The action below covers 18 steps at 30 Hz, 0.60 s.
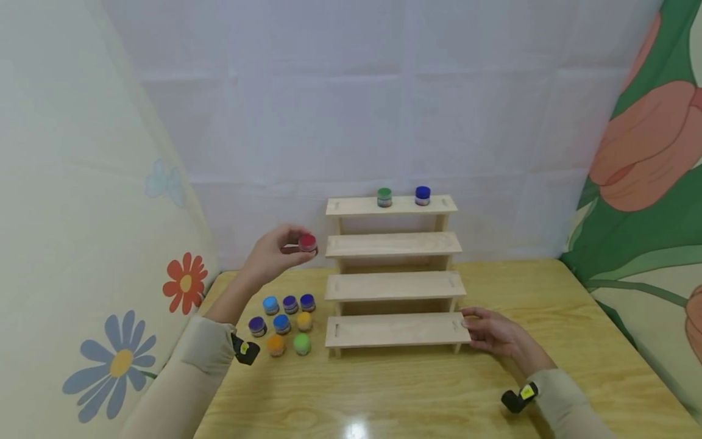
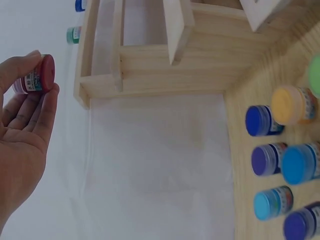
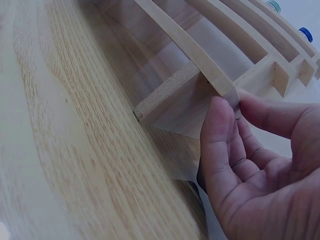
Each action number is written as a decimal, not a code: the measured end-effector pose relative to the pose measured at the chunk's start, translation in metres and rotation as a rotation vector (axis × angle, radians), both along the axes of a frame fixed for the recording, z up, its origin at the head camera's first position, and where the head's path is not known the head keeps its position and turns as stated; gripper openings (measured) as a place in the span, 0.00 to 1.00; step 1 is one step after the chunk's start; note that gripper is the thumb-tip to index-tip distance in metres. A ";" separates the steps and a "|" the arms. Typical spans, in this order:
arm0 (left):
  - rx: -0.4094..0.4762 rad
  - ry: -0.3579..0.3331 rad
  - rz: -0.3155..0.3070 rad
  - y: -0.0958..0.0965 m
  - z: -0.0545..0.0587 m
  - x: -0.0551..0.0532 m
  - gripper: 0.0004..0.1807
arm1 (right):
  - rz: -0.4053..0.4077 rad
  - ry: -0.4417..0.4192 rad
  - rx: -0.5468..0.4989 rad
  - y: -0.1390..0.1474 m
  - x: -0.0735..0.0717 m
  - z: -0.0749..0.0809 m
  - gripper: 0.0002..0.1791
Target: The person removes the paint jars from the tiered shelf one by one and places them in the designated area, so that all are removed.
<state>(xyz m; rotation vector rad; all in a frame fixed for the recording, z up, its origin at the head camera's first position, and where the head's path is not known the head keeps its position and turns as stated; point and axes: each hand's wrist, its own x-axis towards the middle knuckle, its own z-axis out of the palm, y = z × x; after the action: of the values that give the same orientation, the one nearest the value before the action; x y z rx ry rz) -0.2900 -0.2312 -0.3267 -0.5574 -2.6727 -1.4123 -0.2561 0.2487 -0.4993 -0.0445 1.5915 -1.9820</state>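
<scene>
Red-lidded jar (image 1: 308, 242), up in the air, is held between the thumb and fingers of the left hand (image 1: 274, 253), just off the left end of the wooden stand (image 1: 395, 329), around the level of the second tier from the top as seen from the head. No tier is touched by it. Over on the other side, the right end of the lowest tier is pinched by the thumb and fingers of the right hand (image 1: 496, 334).

Trouble could be met here! If the left pinch is loosened, the jar could be dropped onto the bench (image 1: 395, 390), or onto the eight small jars (image 1: 281, 324) grouped between its left edge and the stand. If the jar is swung in too low, a tier's left corner could be struck. If the stand is tugged from its right end, the green-lidded jar (image 1: 384, 197) and the blue-lidded jar (image 1: 422, 196) on the top tier could be shaken or tipped.

And the pointing: the lid is turned upward, the base below. Hardly any long axis is offered by so squat a shape; the base-to-lid line is judged near upright, though its exact lean cannot be told.
</scene>
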 end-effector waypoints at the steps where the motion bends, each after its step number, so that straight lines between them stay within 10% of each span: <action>1: -0.003 -0.002 0.001 -0.003 -0.002 0.002 0.25 | 0.000 -0.001 0.000 0.000 0.000 0.000 0.11; 18: -0.006 -0.042 0.020 -0.045 -0.034 0.029 0.23 | 0.013 0.005 0.005 0.001 0.000 0.001 0.11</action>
<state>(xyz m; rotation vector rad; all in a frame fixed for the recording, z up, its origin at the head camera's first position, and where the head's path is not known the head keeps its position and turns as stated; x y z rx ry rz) -0.2610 -0.2765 -0.3611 -0.5062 -2.7079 -1.4264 -0.2557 0.2496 -0.4987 -0.0578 1.5954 -1.9694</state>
